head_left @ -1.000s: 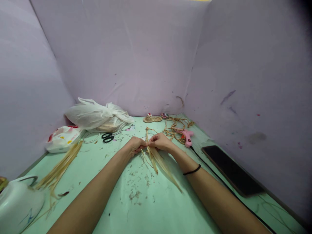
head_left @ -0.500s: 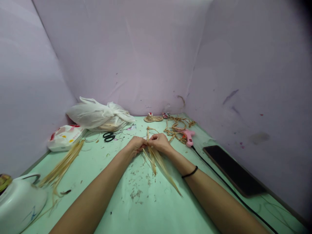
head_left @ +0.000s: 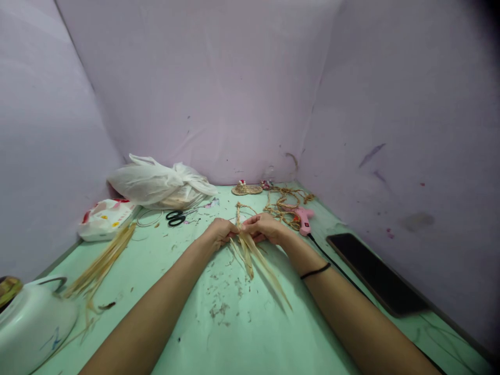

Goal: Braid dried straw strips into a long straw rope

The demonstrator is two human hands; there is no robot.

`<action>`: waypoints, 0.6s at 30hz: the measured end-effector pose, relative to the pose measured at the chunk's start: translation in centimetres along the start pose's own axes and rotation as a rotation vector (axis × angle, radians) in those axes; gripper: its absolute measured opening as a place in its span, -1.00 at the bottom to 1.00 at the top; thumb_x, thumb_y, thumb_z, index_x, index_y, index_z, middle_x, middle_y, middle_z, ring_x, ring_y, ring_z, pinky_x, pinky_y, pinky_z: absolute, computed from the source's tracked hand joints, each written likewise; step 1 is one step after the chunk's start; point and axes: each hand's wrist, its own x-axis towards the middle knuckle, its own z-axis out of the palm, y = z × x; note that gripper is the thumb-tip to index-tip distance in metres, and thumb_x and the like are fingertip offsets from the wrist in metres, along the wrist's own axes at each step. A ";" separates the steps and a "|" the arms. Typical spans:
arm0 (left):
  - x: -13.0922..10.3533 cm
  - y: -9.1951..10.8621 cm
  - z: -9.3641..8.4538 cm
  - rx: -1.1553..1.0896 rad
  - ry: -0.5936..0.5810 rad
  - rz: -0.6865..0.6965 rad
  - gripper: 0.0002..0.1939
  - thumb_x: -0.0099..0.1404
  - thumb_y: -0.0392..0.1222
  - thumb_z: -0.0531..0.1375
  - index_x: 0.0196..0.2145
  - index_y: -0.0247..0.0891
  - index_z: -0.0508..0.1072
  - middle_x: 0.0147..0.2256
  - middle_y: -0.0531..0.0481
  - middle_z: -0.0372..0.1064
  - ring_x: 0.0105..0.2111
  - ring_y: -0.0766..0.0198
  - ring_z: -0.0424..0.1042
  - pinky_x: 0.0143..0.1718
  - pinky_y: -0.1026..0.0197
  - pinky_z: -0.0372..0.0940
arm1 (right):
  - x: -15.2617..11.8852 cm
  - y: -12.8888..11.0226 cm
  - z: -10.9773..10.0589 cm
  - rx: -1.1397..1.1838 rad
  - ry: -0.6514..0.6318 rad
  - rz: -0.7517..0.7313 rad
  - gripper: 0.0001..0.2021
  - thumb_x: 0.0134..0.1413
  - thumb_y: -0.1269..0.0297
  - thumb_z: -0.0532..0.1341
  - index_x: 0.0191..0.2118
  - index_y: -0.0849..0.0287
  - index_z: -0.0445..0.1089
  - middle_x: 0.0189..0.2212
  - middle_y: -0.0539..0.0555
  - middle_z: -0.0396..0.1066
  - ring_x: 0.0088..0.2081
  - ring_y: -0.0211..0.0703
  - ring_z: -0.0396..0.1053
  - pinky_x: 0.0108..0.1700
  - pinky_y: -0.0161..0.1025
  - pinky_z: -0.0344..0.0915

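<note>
**Left hand (head_left: 221, 233) and right hand (head_left: 267, 228) are sitting close together at a little braid (head_left: 238, 212)**

The little braid is lying in the middle of the green table (head_left: 187, 333), with its thin end pointing to the far side. The left hand is pinching it from the left, with fingers curling in. The right hand is touching it from the right with its fingertips, but I cannot tell if they are squeezing anything. Long pale strips (head_left: 269, 271) are fanning out from under the hands toward the near side, and the longest are leaning right. A black band (head_left: 315, 271) is circling the right wrist.

On the left, a bunch of yellow strips (head_left: 104, 258) is lying between a white packet (head_left: 106, 221) and a shiny white pot (head_left: 35, 328). Black-handled scissors (head_left: 176, 219) are resting near a tied white bag (head_left: 150, 183). On the far side, a flat woven piece (head_left: 247, 190) is holding a red and white bit on top. To its right, braided cord (head_left: 287, 199) is lying in loops, touching a pink glue gun (head_left: 304, 219). A dark flat slab (head_left: 377, 273) is lying on the right, by the wall (head_left: 441, 156).
</note>
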 end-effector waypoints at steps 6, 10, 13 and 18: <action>0.0 -0.1 0.0 0.012 0.004 0.012 -0.75 -0.08 -0.37 0.13 -0.76 -0.30 0.11 -0.84 0.16 -0.07 -0.82 0.53 -0.17 -0.75 0.33 -0.30 | -0.7 -1.1 -1.5 0.028 -0.051 -0.087 -0.90 -0.28 0.48 0.25 -0.59 0.27 0.28 -0.72 -0.05 0.25 -0.65 -0.38 0.25 -0.53 -0.40 0.31; 0.1 -0.2 -0.1 0.026 0.022 0.016 -0.75 -0.09 -0.35 0.18 -0.75 -0.31 0.14 -0.82 0.15 -0.02 -0.80 0.54 -0.14 -0.73 0.34 -0.26 | -2.8 -3.8 -4.1 0.174 -0.118 -0.319 -0.85 -0.23 0.38 0.26 -0.55 0.22 0.23 -0.64 -0.07 0.25 -0.54 -0.32 0.34 -0.40 -0.33 0.35; 0.1 -0.3 -0.1 0.032 0.036 0.011 -0.77 -0.12 -0.34 0.21 -0.73 -0.32 0.18 -0.80 0.14 0.01 -0.79 0.53 -0.11 -0.72 0.34 -0.23 | -6.1 -6.5 -5.9 0.019 0.081 -0.546 -0.88 -0.02 0.26 0.13 -0.47 0.18 0.26 -0.62 -0.11 0.23 -0.55 -0.41 0.32 -0.33 -0.32 0.34; 0.0 -0.2 0.0 0.042 0.033 -0.001 -0.79 -0.12 -0.34 0.20 -0.73 -0.32 0.19 -0.81 0.15 -0.02 -0.78 0.51 -0.12 -0.72 0.33 -0.24 | -12.9 -8.8 -8.8 -1.006 0.983 -0.758 -0.71 0.18 0.24 -0.12 -0.29 0.10 0.33 -0.31 -0.06 0.38 -0.46 -0.49 0.37 -0.43 -0.46 0.25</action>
